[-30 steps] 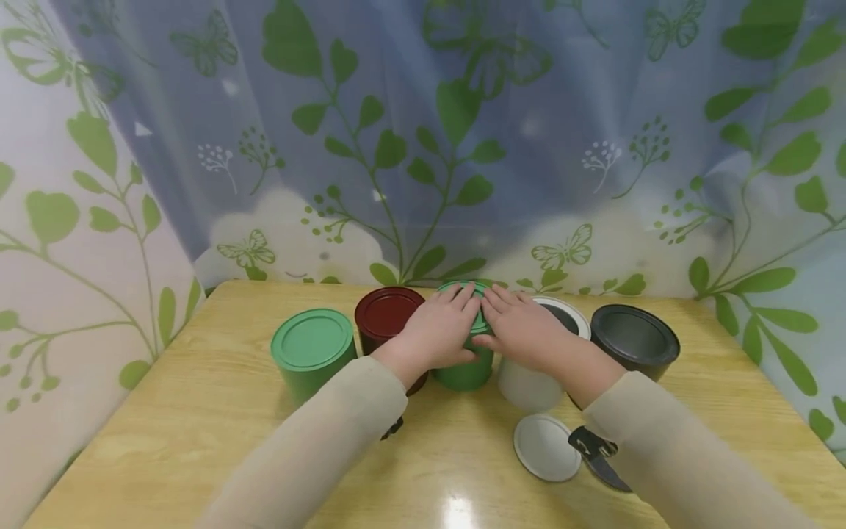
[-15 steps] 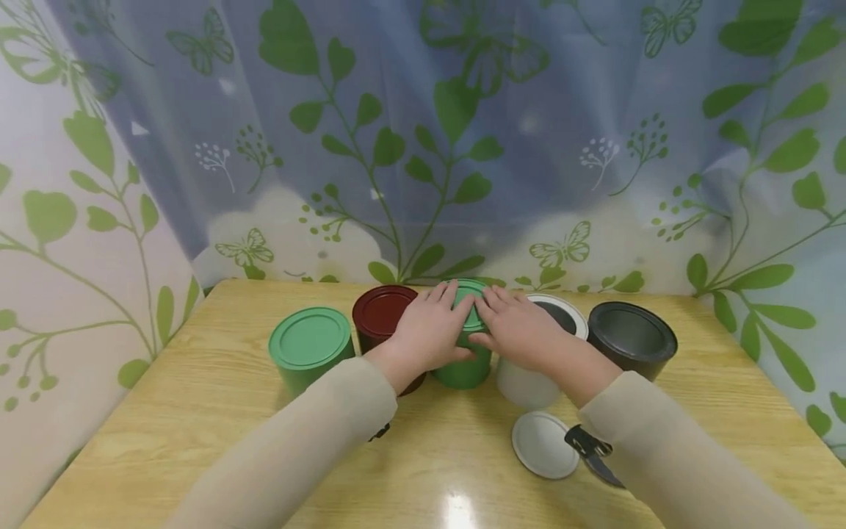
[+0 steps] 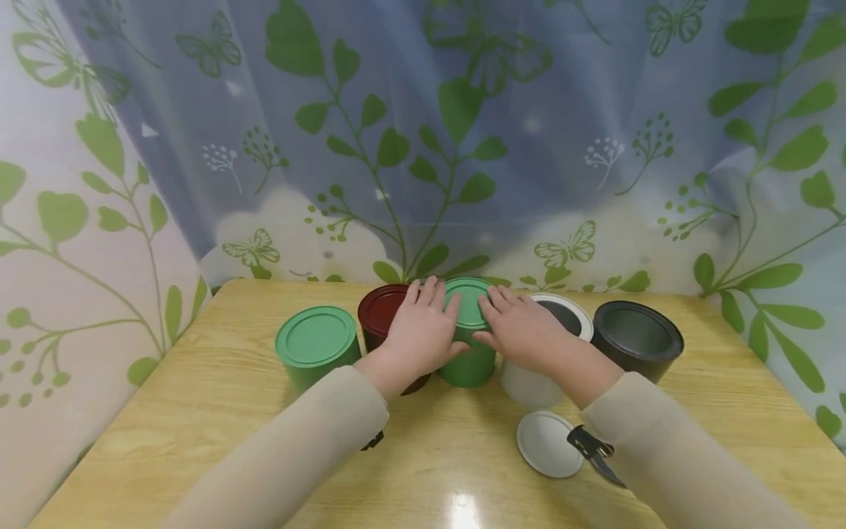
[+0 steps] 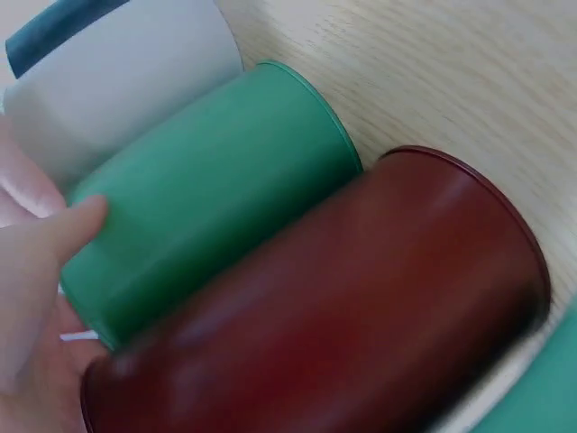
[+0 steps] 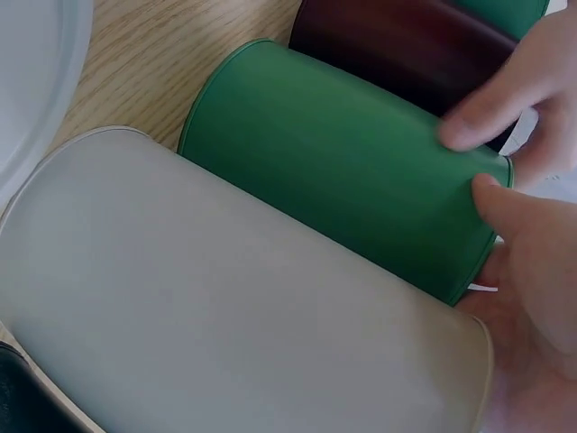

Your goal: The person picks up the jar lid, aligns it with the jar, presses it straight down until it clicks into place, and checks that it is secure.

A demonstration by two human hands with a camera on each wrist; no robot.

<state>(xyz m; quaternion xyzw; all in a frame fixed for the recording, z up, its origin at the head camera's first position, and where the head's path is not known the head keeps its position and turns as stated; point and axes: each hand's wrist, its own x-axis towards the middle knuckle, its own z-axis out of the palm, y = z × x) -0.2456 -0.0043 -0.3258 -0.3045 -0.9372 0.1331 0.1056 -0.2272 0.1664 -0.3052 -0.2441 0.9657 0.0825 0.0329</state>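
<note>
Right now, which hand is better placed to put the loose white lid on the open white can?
Right hand, probably. The white lid lies under the right forearm, and the white can stands beside that hand. The left hand is beyond the green can.

The table [image 3: 218, 411] is seen as pale wood grain under a glossy finish, with a light glare near the front. The green tin [image 3: 471, 345], red tin [image 3: 380, 312] and white tin [image 3: 529, 386] are painted smooth and satin. The curtain [image 3: 423, 132] is sheer printed cloth.
</note>
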